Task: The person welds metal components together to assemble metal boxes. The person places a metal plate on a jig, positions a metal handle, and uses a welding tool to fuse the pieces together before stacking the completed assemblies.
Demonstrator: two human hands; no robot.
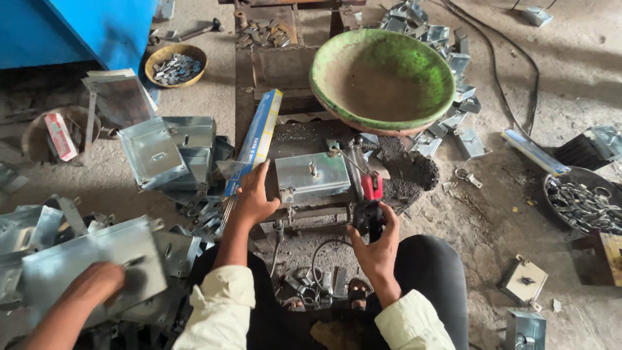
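Cream sleeves (223, 304) frame the view, both of the person's own hands reaching forward. Right hand (376, 243) has its fingers (391, 220) clamped round the black grip of an electrode holder (369, 204) with a red head, which points up toward a galvanised metal box (312, 176) lying on the low bench (285, 71). Left hand (254, 198) rests beside that box, its fingers (261, 174) spread apart and touching the box's left edge and a bundle of welding rods (227, 210); a long blue packet (258, 139) lies just beyond. Farther out sits a green bowl (382, 78). Another person's hand (94, 282) presses on a metal sheet (84, 262) far left.
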